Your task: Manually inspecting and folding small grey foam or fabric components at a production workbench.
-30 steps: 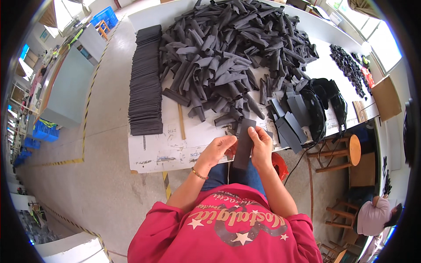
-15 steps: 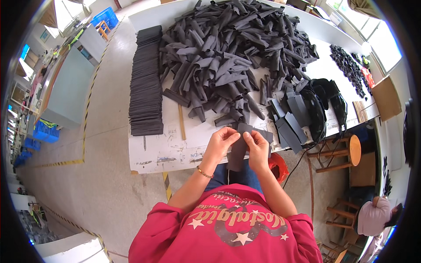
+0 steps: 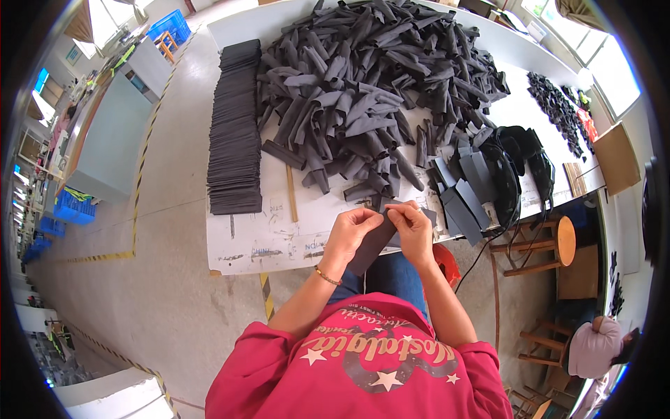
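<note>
A dark grey fabric piece (image 3: 370,253) hangs from my two hands at the table's front edge, its lower end over my lap and tilted to the left. My left hand (image 3: 352,234) pinches its left edge between thumb and fingers. Beside it, my right hand (image 3: 413,234) is closed at the upper right edge, fingertips almost meeting the left ones. More dark flat material (image 3: 430,215) shows behind my right hand. Beyond the hands lies a large heap of curled dark fabric pieces (image 3: 363,105). A neat stack of flat dark pieces (image 3: 236,133) stands to its left.
Several stiff grey panels (image 3: 464,202) and a black object with cables (image 3: 513,164) occupy the table's right side. A wooden stick (image 3: 291,194) lies on the white tabletop (image 3: 269,241). A red container (image 3: 447,264) and a wooden stool (image 3: 564,241) are at the right; another person (image 3: 597,346) sits beyond.
The held fabric piece has tilted, its lower end swinging left. My right fingers have shifted slightly up and toward the left hand. The heap and stack look unchanged.
</note>
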Demonstrator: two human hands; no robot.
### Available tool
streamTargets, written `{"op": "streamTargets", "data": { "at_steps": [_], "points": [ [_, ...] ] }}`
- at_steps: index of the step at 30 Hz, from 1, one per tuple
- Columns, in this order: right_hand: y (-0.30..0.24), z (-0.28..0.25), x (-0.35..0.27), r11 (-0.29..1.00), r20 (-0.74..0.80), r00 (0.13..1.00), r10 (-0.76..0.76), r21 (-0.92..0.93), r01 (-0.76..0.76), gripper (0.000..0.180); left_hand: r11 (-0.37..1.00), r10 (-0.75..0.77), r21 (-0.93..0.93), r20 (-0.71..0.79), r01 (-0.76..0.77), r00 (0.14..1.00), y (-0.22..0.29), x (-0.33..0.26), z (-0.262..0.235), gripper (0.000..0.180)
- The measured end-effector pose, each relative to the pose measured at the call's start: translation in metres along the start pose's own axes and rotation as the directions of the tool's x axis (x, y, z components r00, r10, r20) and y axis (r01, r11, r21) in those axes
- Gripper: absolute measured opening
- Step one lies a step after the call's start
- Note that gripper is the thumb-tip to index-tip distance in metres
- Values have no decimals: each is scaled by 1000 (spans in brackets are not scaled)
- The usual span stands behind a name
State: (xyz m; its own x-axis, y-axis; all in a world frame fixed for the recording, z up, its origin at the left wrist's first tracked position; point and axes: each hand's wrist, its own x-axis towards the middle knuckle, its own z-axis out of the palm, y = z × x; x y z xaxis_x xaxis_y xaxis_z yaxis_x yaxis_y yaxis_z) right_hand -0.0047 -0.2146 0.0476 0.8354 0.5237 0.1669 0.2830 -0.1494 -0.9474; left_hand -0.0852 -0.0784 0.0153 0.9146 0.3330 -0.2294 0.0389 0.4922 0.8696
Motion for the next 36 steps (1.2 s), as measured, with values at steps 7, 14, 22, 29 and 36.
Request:
{"op": "streamTargets", "data": {
  "at_steps": [7,14,22,29,36],
  "points": [
    [10,2,-9,998,-16,999,31,47,-30,13,999,-40,22,-8,40,999,-4,2,-1,13],
    [9,-15,-1,943,197,948,252,169,-285,19,946,-5,323,93,-26,996,18,2,1,20],
    [35,-27,-1,937,-98,962,255,268,-222,19,970,-141,218,142,108,980,28,-13,-40,42],
    [28,-29,-21,956,-208,934,291,26,-292,20,979,-112,188,149,83,982,9,-27,-44,25],
    [49,-47,-39,949,-231,940,251,-132,-286,20,963,-181,241,230,124,956,-8,-18,-37,25]
  ]
}}
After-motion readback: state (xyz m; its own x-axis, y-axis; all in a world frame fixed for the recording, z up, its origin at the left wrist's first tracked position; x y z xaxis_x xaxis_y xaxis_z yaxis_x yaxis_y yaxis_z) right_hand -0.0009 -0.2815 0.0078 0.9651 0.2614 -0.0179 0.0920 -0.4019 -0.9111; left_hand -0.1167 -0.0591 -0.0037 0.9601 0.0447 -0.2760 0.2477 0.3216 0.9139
